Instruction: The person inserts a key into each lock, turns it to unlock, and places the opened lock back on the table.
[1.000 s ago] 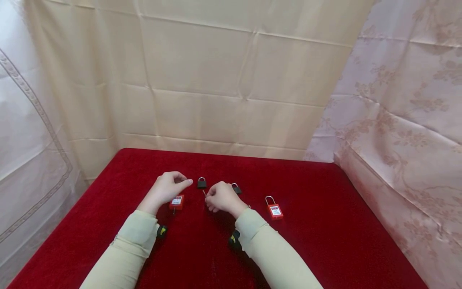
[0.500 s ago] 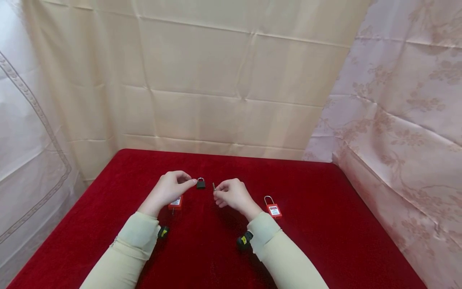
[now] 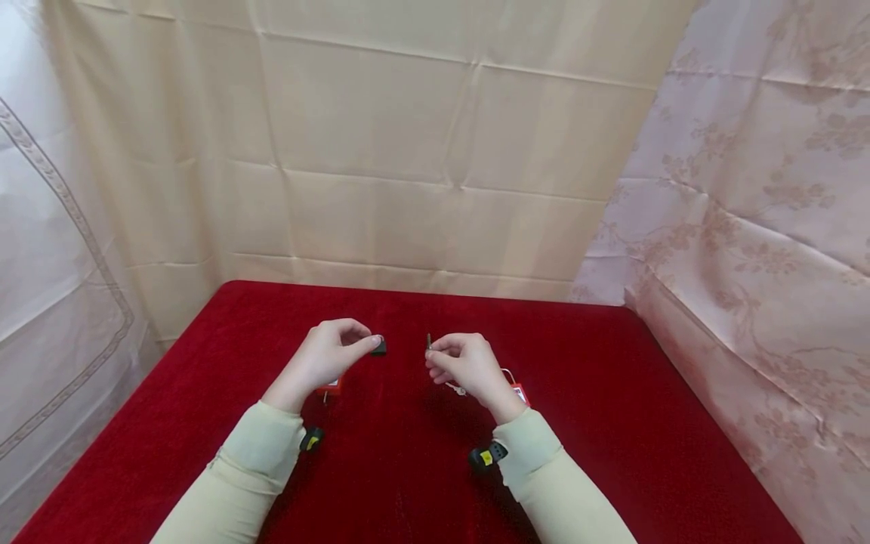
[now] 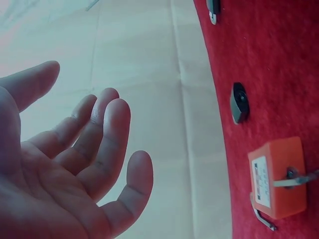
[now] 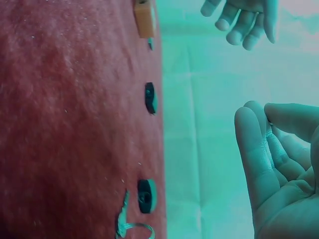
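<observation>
Head view, right grip: thumb and fingertips closed to a fine pinch; the right grip (image 3: 471,366) has hold of one small thing, raised above the table (image 3: 401,468).
Slim piece: the slim brassy piece (image 3: 429,341) stands roughly upright from that pinch, its lower end covered by fingers; probably a key, too small to be sure.
Handling: likely very light, stiff and hard to damage, but smooth and thin enough to swivel in the fingers. Best held flat-sided at its broader end, if it has one, leaving the narrow end free.
Left grip: the left grip (image 3: 321,357) has fingers loosely bent and well spaced, thumb apart, nothing held; the left wrist view shows the bare palm.
Near black lock: the near black padlock (image 4: 239,103) sits on the table, apart from the left fingers, though the thumb overlaps it from above. Compact and rigid, probably dense for its size; its body would give the firmest hold.
Other black lock: the right wrist view shows another black padlock (image 5: 146,196) with a silvery key (image 5: 121,219) just beside it.
Red locks: left red padlock (image 3: 330,388), a key jutting from its underside; right red padlock (image 3: 521,394), partly behind the right wrist.
Backdrop: cream curtain (image 3: 381,151) beyond the table.
</observation>
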Demonstrator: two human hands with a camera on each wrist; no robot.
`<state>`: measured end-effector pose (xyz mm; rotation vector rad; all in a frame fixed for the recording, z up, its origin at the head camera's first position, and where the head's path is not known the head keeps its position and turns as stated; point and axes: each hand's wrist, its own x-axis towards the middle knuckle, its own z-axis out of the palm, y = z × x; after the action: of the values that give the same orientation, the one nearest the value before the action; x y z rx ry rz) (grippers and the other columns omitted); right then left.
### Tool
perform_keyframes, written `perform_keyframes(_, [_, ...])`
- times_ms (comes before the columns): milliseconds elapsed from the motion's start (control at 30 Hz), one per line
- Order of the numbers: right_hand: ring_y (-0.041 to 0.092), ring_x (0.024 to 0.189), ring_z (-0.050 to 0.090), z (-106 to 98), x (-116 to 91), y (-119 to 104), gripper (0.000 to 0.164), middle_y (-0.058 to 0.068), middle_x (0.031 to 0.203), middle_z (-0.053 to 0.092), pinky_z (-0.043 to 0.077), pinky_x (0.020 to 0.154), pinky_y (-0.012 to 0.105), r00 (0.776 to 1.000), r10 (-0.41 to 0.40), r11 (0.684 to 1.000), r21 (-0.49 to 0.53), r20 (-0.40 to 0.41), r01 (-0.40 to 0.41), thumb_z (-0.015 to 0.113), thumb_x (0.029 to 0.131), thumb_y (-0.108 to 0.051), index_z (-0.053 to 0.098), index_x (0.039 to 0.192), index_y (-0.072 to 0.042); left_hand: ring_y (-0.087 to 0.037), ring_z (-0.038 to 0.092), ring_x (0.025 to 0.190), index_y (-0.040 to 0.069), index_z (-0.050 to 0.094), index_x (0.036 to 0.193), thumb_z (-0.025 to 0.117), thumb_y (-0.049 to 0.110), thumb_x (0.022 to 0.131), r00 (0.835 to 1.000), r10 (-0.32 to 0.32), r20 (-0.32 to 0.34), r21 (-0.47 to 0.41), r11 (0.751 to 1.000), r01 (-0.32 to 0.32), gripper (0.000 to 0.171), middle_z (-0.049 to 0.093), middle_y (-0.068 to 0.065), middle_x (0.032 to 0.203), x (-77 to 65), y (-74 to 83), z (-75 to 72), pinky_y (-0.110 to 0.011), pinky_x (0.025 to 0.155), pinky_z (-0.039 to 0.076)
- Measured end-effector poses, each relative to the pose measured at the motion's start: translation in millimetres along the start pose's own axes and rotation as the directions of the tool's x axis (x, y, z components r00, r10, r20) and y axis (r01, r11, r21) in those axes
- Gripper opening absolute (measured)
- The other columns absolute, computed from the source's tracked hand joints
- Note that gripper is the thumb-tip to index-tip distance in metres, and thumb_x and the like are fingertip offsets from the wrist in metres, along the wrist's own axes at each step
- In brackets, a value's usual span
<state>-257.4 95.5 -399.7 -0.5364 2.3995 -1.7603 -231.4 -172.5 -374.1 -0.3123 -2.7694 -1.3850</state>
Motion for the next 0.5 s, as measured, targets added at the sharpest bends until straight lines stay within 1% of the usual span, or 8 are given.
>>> perform_keyframes(100, [0.025,0.070,0.072,-8,-5,-2,0.011,0.020,0.089,0.074,0.061,0.067,0.042,1.000,-0.009,1.000,0.005,-0.011,0.009,0.073,0.093,-0.005,0.073,0.100,0.003,-0.023,0.066,0.099,0.012,0.072,0.115,0.071,0.034,0.097,1.000,0.011,0.004,-0.006,1.000,-0.011,0.029,0.071,-0.002,0.107,-1.2,3.6,0.0,-0.047,0.090,0.053])
perform_keyframes(267, [0.025,0.071,0.072,-19,-11,-3,0.013,0.016,0.089,0.074,0.061,0.069,0.046,0.999,-0.023,0.999,0.035,-0.040,0.024,0.074,0.092,-0.005,0.073,0.101,0.005,-0.021,0.066,0.098,0.013,0.072,0.114,0.070,0.032,0.097,1.000,0.019,0.012,-0.018,1.000,-0.018,0.026,0.071,0.000,0.105,-4.6,9.8,-0.6,-0.046,0.089,0.053])
perform_keyframes(300, [0.026,0.071,0.071,-20,-12,-4,0.013,0.017,0.089,0.074,0.060,0.070,0.048,0.999,-0.023,0.999,0.041,-0.042,0.024,0.073,0.093,-0.003,0.073,0.101,0.006,-0.021,0.066,0.098,0.013,0.072,0.114,0.070,0.032,0.097,1.000,0.022,0.013,-0.018,1.000,-0.021,0.026,0.072,0.001,0.105,-5.5,11.0,-0.9,-0.046,0.089,0.053])
perform_keyframes(367, [0.027,0.071,0.071,-23,-15,-4,0.014,0.020,0.091,0.074,0.060,0.070,0.048,0.999,-0.023,0.998,0.056,-0.047,0.026,0.072,0.093,-0.002,0.072,0.103,0.008,-0.020,0.066,0.097,0.013,0.072,0.114,0.070,0.032,0.097,1.000,0.028,0.014,-0.020,0.999,-0.028,0.025,0.072,0.002,0.104,-7.2,13.5,-1.5,-0.046,0.088,0.053])
perform_keyframes(433, [0.027,0.072,0.071,-25,-17,-6,0.015,0.023,0.093,0.073,0.061,0.069,0.045,0.998,-0.024,0.997,0.068,-0.050,0.027,0.072,0.093,-0.002,0.071,0.104,0.009,-0.020,0.066,0.097,0.013,0.072,0.113,0.071,0.031,0.097,0.999,0.033,0.014,-0.023,0.999,-0.033,0.025,0.072,0.002,0.103,-8.7,15.7,-2.2,-0.045,0.088,0.053])
perform_keyframes(500, [0.027,0.072,0.070,-26,-19,-8,0.016,0.026,0.094,0.072,0.061,0.069,0.044,0.998,-0.024,0.997,0.077,-0.050,0.028,0.072,0.094,-0.002,0.071,0.105,0.010,-0.020,0.066,0.096,0.013,0.072,0.113,0.071,0.031,0.097,0.999,0.036,0.015,-0.026,0.999,-0.036,0.024,0.072,0.003,0.102,-10.0,17.4,-2.9,-0.044,0.087,0.053])
